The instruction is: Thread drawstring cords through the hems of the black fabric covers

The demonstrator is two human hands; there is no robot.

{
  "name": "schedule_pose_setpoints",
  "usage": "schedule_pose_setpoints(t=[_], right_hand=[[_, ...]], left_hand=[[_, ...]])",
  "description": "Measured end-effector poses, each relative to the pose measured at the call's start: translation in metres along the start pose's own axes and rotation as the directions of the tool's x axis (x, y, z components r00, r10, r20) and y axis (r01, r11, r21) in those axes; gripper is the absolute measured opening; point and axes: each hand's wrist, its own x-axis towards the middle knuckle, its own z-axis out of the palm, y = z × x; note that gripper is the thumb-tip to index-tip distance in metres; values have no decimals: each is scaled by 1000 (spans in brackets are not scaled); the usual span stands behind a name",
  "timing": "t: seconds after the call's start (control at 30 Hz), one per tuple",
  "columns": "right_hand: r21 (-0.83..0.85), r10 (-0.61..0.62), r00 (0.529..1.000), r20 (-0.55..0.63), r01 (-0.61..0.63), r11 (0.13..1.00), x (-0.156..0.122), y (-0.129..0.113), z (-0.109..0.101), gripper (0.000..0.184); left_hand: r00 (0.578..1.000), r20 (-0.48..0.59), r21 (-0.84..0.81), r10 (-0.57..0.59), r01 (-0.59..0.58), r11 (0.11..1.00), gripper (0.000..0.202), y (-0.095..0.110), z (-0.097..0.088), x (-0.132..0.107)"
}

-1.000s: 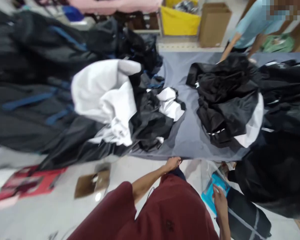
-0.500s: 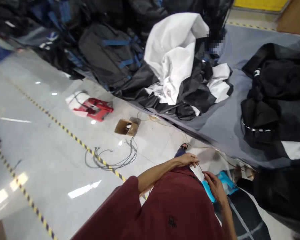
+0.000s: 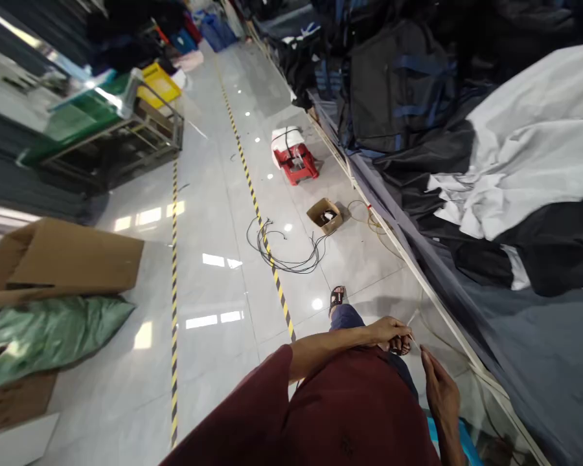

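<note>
My left hand (image 3: 387, 329) is in front of my waist, its fingers pinched on one end of a thin strand (image 3: 416, 342). Too fine to name, the strand spans the short gap to my right hand (image 3: 441, 383), whose thumb and fingertips close on its other end. Both hands hang over the floor beside the grey-covered table. Below them a sandalled foot (image 3: 399, 345) partly shows.
On the table (image 3: 529, 336) lie white fabric (image 3: 529, 149) and a dark backpack (image 3: 393, 84). The floor holds a small cardboard box (image 3: 337, 223), looped cables (image 3: 291, 266) and a red stool (image 3: 298, 165). Leftward stand a large carton (image 3: 78, 255) and a green-topped cart (image 3: 92, 107).
My view has swung left, bringing the carton and cart into sight and shifting the table rightward. Both hands keep their pinch on the strand, close together.
</note>
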Motion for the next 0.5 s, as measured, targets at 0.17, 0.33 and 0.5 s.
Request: schedule_pose_setpoints(t=[0.17, 0.33, 0.5], right_hand=[[-73, 96, 973, 209, -82, 994, 9, -43, 66, 77], [-183, 180, 940, 290, -130, 974, -3, -79, 151, 75], [-303, 214, 884, 416, -87, 949, -3, -92, 211, 71]], left_hand=[[966, -260, -79, 3, -24, 997, 48, 4, -116, -48], [826, -557, -87, -85, 44, 995, 29, -5, -262, -84], [678, -690, -77, -252, 278, 957, 27, -42, -398, -99]])
